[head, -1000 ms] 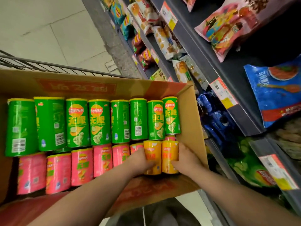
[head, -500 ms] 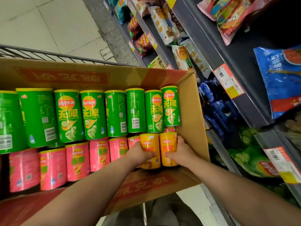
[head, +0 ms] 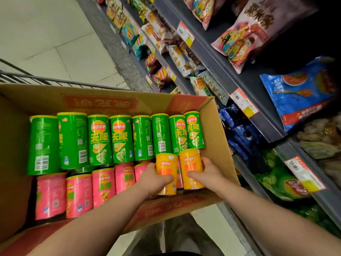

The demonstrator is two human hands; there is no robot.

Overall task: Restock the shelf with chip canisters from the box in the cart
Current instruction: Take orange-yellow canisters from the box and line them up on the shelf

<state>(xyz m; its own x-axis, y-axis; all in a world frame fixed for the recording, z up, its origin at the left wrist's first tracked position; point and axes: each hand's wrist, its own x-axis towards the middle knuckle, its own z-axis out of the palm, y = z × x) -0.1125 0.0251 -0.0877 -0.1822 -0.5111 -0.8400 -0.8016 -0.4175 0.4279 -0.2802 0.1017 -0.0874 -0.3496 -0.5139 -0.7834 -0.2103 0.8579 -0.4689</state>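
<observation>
Orange canisters [head: 190, 163]: left hand [head: 154, 179], right hand [head: 209, 170]

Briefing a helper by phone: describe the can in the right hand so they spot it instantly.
Find the box, near right corner. Among green cans and pink cans sit two orange cans; pick the one nearer the box wall, in the right hand.

The green canisters [head: 99, 139] carry the Lay's 乐事 logo and big yellow 无限. Both marks also show on the two orange canisters [head: 191, 169]. The logo alone shows on a pink canister [head: 124, 177] and a green bag [head: 293, 187]. I can't make out the upside-down red print on the box [head: 99, 103], and the price tags [head: 244, 103] are too small to read.
</observation>
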